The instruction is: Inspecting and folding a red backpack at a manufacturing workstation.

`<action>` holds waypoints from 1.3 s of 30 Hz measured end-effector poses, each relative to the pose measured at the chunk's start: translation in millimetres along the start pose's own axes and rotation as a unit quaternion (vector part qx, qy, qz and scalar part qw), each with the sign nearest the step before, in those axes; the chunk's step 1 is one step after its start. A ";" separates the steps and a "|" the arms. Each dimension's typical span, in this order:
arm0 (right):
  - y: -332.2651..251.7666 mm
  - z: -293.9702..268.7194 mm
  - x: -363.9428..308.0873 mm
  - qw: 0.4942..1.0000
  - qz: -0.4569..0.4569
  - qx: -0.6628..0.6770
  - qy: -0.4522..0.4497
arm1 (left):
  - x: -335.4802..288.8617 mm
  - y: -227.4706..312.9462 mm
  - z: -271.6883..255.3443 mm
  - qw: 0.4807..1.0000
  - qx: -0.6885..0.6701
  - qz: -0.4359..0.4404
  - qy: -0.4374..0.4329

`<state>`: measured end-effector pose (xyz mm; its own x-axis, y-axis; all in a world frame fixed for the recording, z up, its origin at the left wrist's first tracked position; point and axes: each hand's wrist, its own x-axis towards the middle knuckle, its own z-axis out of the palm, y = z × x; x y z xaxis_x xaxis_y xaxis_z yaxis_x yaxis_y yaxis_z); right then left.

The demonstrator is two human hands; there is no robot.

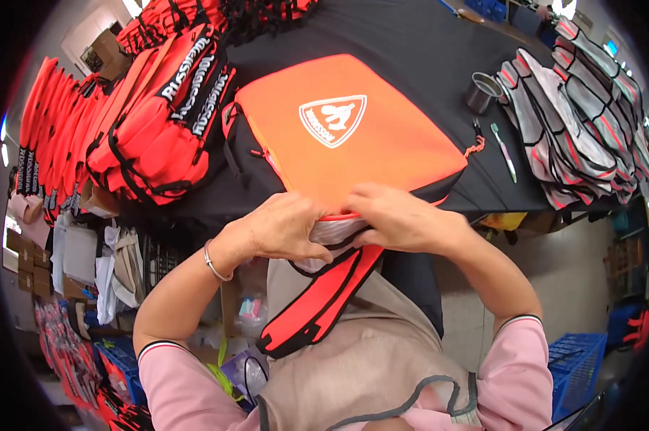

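An orange backpack [403,129] with a white shield-shaped emblem lies flat on the black-covered table [425,43], its near edge reaching the table's front. My left hand [285,224] grips that near edge, fingers on top and thumb below. Beside it, my right hand [403,219] pinches the same edge with bent fingers. Between the hands, a piece of grey-white fabric [332,231] shows under the orange rim. Red shoulder straps [321,305] with black trim hang from there over my lap. What lies under my fingertips is partly hidden.
Red backpacks [152,136] are heaped at the left, with more piled at the back. Grey pieces with red trim [576,122] are stacked at the right. Nearby are a metal mug [482,92] and a toothbrush [504,152]. A blue crate [579,366] stands low at the right.
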<state>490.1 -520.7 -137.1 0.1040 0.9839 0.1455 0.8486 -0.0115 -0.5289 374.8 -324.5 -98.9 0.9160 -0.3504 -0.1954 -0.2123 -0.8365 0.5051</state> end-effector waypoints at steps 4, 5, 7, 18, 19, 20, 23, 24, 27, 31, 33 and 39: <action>-14.7 25.9 18.4 1.000 -0.003 0.003 -0.013 | -16.8 -11.2 26.9 0.998 -0.005 -0.005 0.063; -16.9 33.0 19.3 1.000 -0.006 0.012 -0.020 | -21.1 -12.9 29.3 0.998 0.006 -0.022 0.051; -20.5 41.9 23.5 0.998 -0.004 -0.061 0.008 | -27.1 -21.5 36.9 0.998 0.010 -0.013 0.064; -16.4 29.3 27.0 0.981 -0.082 -0.159 0.075 | -35.7 -32.0 32.9 0.935 0.268 0.126 0.196; -21.3 19.7 29.3 0.979 -0.079 -0.164 0.086 | -35.8 -33.7 28.9 0.922 0.281 0.150 0.221; -24.6 13.1 30.9 0.977 -0.077 -0.171 0.098 | -35.9 -32.9 24.7 0.921 0.282 0.149 0.225; -28.2 -9.2 38.8 0.965 -0.103 -0.165 0.175 | -31.8 -30.8 -2.6 0.851 0.344 0.205 0.340; -29.3 -21.3 42.6 0.954 -0.122 -0.172 0.215 | -27.7 -30.5 -12.6 0.838 0.359 0.207 0.355; -44.8 -50.8 41.8 0.902 -0.163 -0.230 0.326 | -24.8 -10.7 -42.1 0.753 0.399 0.254 0.457; -51.8 -77.7 47.0 0.844 -0.192 -0.272 0.421 | -0.3 0.2 -65.3 0.665 0.386 0.269 0.580; -53.4 -83.1 50.5 0.793 -0.223 -0.292 0.486 | 7.0 8.5 -73.4 0.579 0.381 0.272 0.668; -43.0 -81.1 46.2 0.724 -0.240 -0.333 0.555 | 26.0 28.6 -71.2 0.575 0.327 0.260 0.704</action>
<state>500.5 -489.3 -39.8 -0.2471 0.1581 0.9560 0.9485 -0.1622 0.2720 416.8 -327.6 -29.7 -0.0590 -0.3214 0.9451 -0.2429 -0.9137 -0.3259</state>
